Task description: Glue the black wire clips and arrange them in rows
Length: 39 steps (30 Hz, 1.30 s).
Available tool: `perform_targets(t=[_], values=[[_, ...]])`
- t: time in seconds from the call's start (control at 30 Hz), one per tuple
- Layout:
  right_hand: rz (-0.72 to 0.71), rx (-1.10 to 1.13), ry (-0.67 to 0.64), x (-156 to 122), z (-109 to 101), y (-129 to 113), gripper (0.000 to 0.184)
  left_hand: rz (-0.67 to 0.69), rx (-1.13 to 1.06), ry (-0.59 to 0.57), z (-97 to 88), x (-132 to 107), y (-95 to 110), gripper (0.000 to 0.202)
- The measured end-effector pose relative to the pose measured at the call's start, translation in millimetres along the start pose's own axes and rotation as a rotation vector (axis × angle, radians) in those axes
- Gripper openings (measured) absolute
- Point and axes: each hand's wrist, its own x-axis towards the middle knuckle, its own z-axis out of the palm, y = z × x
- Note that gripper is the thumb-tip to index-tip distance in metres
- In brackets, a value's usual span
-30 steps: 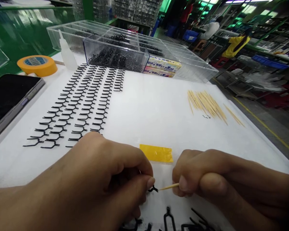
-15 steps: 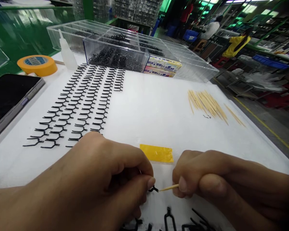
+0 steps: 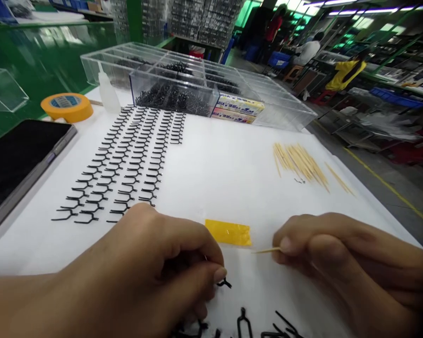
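My left hand (image 3: 155,267) is closed in a pinch on a small black forked part (image 3: 224,283) whose tip pokes out past my thumb, low over the white table (image 3: 225,173). My right hand (image 3: 324,253) pinches a wooden toothpick (image 3: 266,250), its point aimed left near a yellow tape patch (image 3: 228,232). The toothpick tip hangs clear of the black part. Several loose black parts (image 3: 245,324) lie at the near edge below both hands.
Rows of black forked parts (image 3: 127,159) cover the table's left half. A pile of toothpicks (image 3: 299,159) lies at the right. Clear compartment bins (image 3: 183,89) with glue boxes (image 3: 238,105), a squeeze bottle (image 3: 107,91), a tape roll (image 3: 66,107) and a dark tablet (image 3: 17,159) stand around. People work at the back right.
My right hand has drawn the toothpick away from the black part, up and to the right. The left hand keeps its pinch. The camera has tipped slightly downward.
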Motion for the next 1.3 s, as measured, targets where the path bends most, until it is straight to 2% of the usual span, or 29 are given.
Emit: perform_targets(t=[0.07,0.17,0.23,0.33,0.43,0.5,0.6,0.7,0.93,1.1,1.3], values=[[-0.043,0.013,-0.044,3.8,-3.7,1.3,0.023,0.024,-0.185,-0.008,0.6,-0.2,-5.9,0.012],[-0.046,0.054,-0.15,6.1,-3.7,2.2,0.024,0.029,-0.306,0.077,-0.7,-3.2,-4.0,0.009],[-0.028,0.082,-0.208,6.3,-1.7,2.7,0.025,0.082,-0.203,0.176,-4.7,-5.0,2.6,0.009],[0.024,0.153,-0.221,6.4,0.4,2.7,0.028,0.19,0.09,0.361,-17.4,-1.3,12.4,0.007],[0.026,0.221,-0.206,6.5,-0.2,2.0,0.03,0.263,0.296,0.496,-37.7,13.4,13.8,0.005],[0.009,0.242,-0.184,6.7,-1.1,2.1,0.029,0.301,0.417,0.542,-52.1,26.8,8.9,0.006],[0.003,0.241,-0.157,7.3,-1.5,3.8,0.03,0.324,0.585,0.52,-68.5,44.3,-2.3,0.01],[0.004,0.244,-0.16,8.4,-1.0,6.6,0.032,0.314,0.708,0.489,-75.6,54.0,-11.3,0.012],[-0.009,0.271,-0.16,9.7,-0.9,8.2,0.031,0.296,0.88,0.465,-76.1,61.1,-11.6,0.014],[0.001,0.25,-0.217,7.0,0.9,8.7,0.033,0.279,0.942,0.455,-78.3,65.5,-10.5,0.014],[-0.007,0.244,-0.19,6.3,2.1,9.2,0.032,0.292,0.974,0.445,-80.3,66.9,-11.8,0.014]])
